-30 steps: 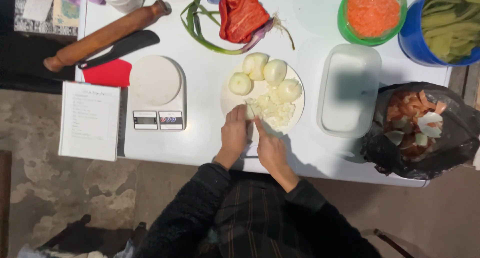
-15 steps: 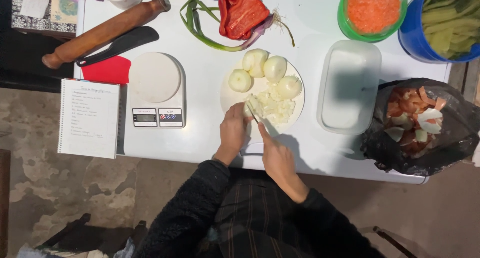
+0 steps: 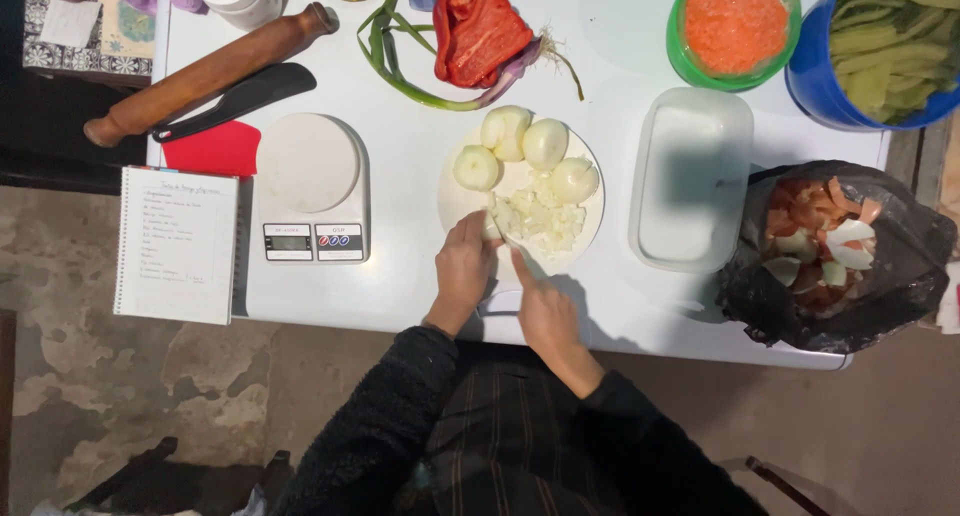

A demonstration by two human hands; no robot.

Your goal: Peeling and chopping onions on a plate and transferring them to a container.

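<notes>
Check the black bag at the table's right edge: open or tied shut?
Open. The black bag has its mouth spread wide, showing the vegetable peels inside.
</notes>
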